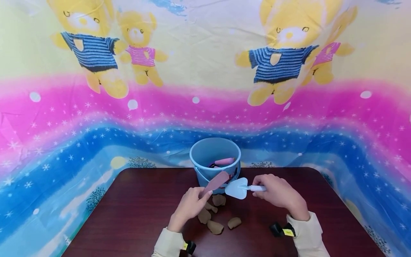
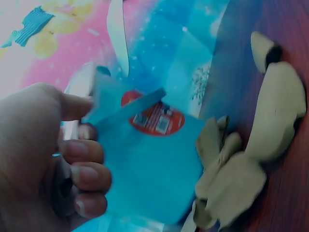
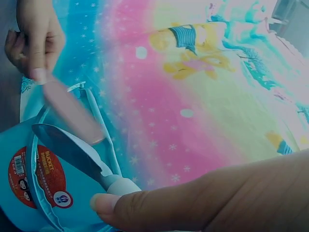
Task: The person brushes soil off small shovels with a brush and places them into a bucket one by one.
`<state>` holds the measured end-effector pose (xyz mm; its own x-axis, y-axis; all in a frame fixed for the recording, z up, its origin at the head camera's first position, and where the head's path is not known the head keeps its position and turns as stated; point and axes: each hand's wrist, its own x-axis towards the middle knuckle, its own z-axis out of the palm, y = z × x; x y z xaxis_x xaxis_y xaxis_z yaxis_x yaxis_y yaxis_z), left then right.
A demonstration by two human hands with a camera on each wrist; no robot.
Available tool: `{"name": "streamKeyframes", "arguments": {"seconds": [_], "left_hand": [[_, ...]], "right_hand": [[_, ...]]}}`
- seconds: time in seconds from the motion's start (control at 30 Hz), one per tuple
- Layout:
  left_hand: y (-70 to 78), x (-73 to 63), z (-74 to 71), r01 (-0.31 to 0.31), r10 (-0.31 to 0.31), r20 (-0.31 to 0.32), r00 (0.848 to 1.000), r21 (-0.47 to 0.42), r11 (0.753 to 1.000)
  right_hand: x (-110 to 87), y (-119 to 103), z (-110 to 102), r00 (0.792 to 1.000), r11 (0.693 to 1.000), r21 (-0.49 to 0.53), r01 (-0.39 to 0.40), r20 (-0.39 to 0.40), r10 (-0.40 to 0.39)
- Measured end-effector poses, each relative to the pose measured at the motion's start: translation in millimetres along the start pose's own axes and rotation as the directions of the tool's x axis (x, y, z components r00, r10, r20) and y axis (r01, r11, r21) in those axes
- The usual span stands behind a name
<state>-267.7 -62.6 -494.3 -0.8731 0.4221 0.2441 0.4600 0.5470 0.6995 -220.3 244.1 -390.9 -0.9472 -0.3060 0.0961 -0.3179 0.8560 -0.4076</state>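
My left hand (image 1: 190, 204) grips a pink, flat, round-ended tool (image 1: 216, 182), its blade angled up in front of the bucket. A small hand trowel (image 1: 237, 190) with a white handle is pinched in my right hand (image 1: 282, 192), blade pointing left. In the head view the two blades nearly meet; the right wrist view shows the trowel blade (image 3: 72, 149) edge-on below the pink tool (image 3: 72, 112). Behind both stands a light blue bucket (image 1: 202, 175) with a red oval label (image 3: 41, 174). Several brown curved shards (image 1: 215, 227) lie on the table below my left hand.
Inside the bucket lies a pink-handled item (image 1: 224, 161), mostly hidden by the wall. The dark reddish-brown table (image 1: 128, 214) ends just behind the bucket. A printed cloth (image 1: 192, 114) with bears hangs around its back and sides.
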Motion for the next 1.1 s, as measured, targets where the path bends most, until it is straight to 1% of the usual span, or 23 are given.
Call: {"name": "streamKeyframes", "arguments": {"seconds": [0.07, 0.17, 0.3, 0.43, 0.53, 0.63, 0.7, 0.83, 0.97, 1.1], "left_hand": [[3.8, 0.2, 2.8, -0.005, 0.005, -0.015, 1.0, -0.064, 0.998], [10.7, 0.6, 8.7, -0.016, 0.015, -0.004, 1.0, -0.156, 0.988], [20.4, 0.8, 18.4, -0.008, 0.026, 0.063, 0.998, -0.272, 0.962], [28.8, 1.1, 28.0, -0.033, 0.072, 0.108, 0.992, -0.325, 0.945], [31.6, 1.4, 33.7, -0.067, 0.104, 0.104, 0.989, -0.313, 0.947], [30.3, 1.6, 36.6, -0.064, 0.096, 0.103, 0.99, -0.276, 0.959], [28.0, 1.7, 36.5, -0.057, 0.083, 0.103, 0.991, -0.234, 0.971], [22.4, 2.2, 32.6, -0.047, 0.064, 0.103, 0.993, -0.156, 0.987], [16.0, 2.1, 27.1, -0.008, 0.023, 0.106, 0.994, -0.14, 0.99], [8.9, 2.3, 20.6, 0.006, 0.002, 0.083, 0.997, -0.097, 0.995]], "right_hand": [[0.6, 0, 1, 1.0, 1.0, 0.005, 0.012, -0.003, -0.012], [1.9, -1, 2, 1.0, 1.0, 0.018, 0.026, -0.003, -0.026], [4.2, -3, 6, 1.0, 0.999, 0.03, 0.029, 0.002, -0.03], [6.6, -5, 9, 1.0, 0.999, 0.029, 0.026, 0.0, -0.026], [7.4, -5, 10, 1.0, 0.999, 0.024, 0.025, -0.004, -0.024], [7.0, -4, 10, 1.0, 1.0, 0.006, 0.016, -0.008, -0.016], [6.5, -3, 9, 1.0, 1.0, -0.012, 0.006, -0.009, -0.006], [5.4, 1, 5, 1.0, 1.0, -0.026, 0.001, -0.016, -0.001], [3.6, 5, 2, 0.999, 1.0, -0.025, 0.01, -0.031, -0.011], [1.2, 5, -2, 0.999, 1.0, -0.011, 0.027, -0.033, -0.027]]}}
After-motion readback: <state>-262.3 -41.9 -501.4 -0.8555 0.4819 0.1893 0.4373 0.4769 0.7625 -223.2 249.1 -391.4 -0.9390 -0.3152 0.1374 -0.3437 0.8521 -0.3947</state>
